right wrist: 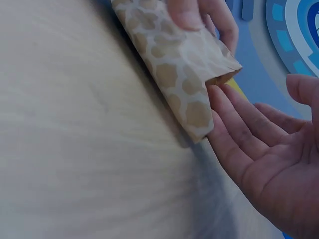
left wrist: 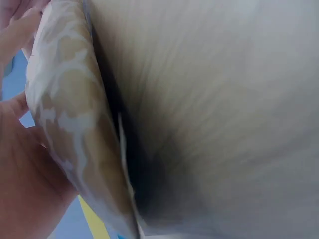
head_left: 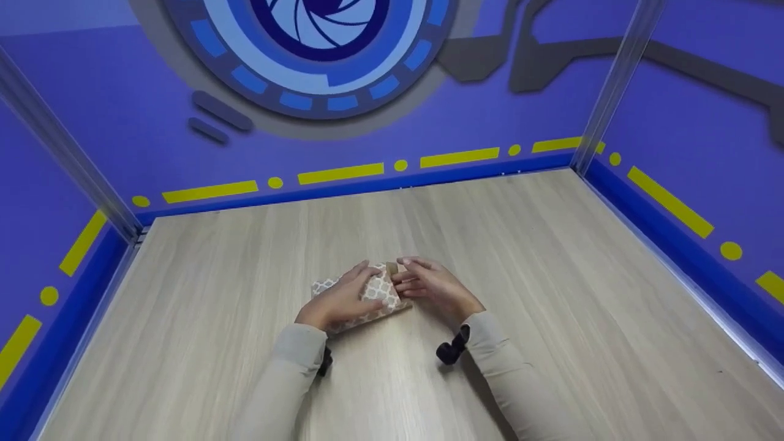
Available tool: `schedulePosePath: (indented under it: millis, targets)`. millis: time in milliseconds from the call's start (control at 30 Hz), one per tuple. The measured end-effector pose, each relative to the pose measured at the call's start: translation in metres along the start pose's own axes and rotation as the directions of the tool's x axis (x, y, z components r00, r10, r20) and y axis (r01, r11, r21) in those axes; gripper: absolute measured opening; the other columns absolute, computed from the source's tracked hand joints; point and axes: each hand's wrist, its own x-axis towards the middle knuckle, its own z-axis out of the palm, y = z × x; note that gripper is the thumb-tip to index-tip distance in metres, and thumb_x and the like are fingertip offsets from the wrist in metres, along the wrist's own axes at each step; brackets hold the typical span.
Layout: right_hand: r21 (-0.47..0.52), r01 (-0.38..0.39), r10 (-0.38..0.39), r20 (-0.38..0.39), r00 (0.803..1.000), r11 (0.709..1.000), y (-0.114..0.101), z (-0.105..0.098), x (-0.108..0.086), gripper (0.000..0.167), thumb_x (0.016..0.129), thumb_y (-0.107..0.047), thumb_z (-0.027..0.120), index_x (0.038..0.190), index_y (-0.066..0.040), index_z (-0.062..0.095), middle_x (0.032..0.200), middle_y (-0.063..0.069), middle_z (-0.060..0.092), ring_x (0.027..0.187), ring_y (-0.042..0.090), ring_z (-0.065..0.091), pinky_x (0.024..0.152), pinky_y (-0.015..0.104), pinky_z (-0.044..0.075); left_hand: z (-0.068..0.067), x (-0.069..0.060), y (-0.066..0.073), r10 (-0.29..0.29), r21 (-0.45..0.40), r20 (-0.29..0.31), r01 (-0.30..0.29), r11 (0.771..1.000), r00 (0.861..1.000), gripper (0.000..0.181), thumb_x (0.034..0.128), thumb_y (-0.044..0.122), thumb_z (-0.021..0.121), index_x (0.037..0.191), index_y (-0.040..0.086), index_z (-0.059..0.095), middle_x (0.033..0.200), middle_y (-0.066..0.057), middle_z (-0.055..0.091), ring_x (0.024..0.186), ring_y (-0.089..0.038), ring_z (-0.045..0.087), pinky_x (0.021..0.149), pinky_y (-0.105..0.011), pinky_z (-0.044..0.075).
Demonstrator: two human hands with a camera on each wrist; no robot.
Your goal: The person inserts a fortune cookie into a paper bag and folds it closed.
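A small packet (head_left: 381, 291) in tan paper with a white lattice pattern lies on the table, tilted a little in the head view. My left hand (head_left: 343, 297) holds it from above, thumb on the near side and fingers toward the far edge. At the packet's right end, a plain brown paper flap (head_left: 392, 268) sticks out. There my right hand (head_left: 438, 285) touches the end with nearly straight fingers (right wrist: 244, 117), its thumb raised apart. The right wrist view shows the folded paper end (right wrist: 224, 77) standing partly open. What is inside stays hidden.
The wood-grain table (head_left: 527, 245) is bounded by blue-purple panels (head_left: 343, 147) with yellow dashes at the back and both sides. Metal posts (head_left: 603, 104) stand at the back corners. A black wrist-worn device (head_left: 453, 348) sits at the right cuff.
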Motion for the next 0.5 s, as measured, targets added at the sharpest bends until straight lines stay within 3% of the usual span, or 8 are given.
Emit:
schedulePosePath:
  millis: [267,500]
  targets:
    - [-0.099,-0.046,0.039,-0.071,0.997,0.994,0.008,-0.015,-0.003,0.036,0.098,-0.023,0.051,0.12,0.005,0.057,0.082,0.005,0.066,0.065,0.011,0.061,0.06,0.026,0.053,-0.002,0.002,0.003,-0.068,0.043,-0.009,0.069,0.997,0.998,0.057,0.097,0.057,0.039,0.144,0.025,0.043,0.157,-0.014,0.026,0.143,-0.038,0.025,0.11,-0.061,0.024]
    - [-0.194,-0.138,0.127,-0.067,0.99,0.971,0.009,-0.025,-0.011,0.045,0.098,-0.039,0.052,0.101,0.005,0.062,0.07,0.006,0.064,0.055,0.013,0.063,0.052,0.027,0.053,-0.005,0.005,0.006,-0.101,0.051,-0.031,0.102,0.993,0.994,0.053,0.101,0.052,0.03,0.143,0.024,0.045,0.151,-0.011,0.036,0.14,-0.037,0.028,0.11,-0.064,0.018]
